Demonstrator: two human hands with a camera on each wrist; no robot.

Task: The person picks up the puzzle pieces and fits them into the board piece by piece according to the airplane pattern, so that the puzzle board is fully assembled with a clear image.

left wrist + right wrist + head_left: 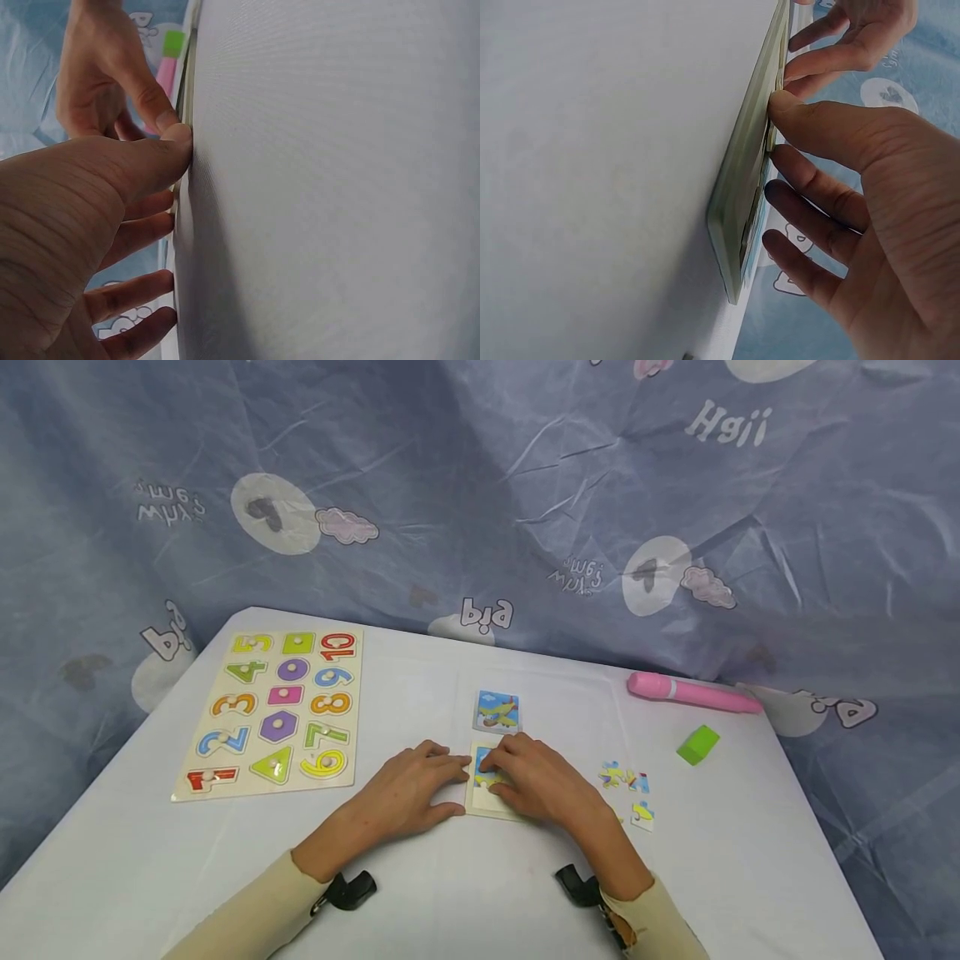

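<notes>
A small cream puzzle board [491, 803] lies before me, with blue and yellow jigsaw pieces [481, 779] set in its left part. My left hand [401, 789] rests at the board's left edge, fingers loosely spread, index fingertip and thumb against the side. Over the board my right hand [543, 781] bends down, thumb and index finger pinching a puzzle piece [771, 136] at the board's surface; the hand partly hides it from above. The other fingers [802, 202] touch the board. Just behind stands a square airplane picture [497, 711].
Several loose jigsaw pieces [642, 814] lie right of my right hand. Farther right are a green block [698, 745] and a pink cylinder [697, 692]. On the left lies a number and shape board [251, 743]. A printed blue cloth [450, 485] hangs behind the white table.
</notes>
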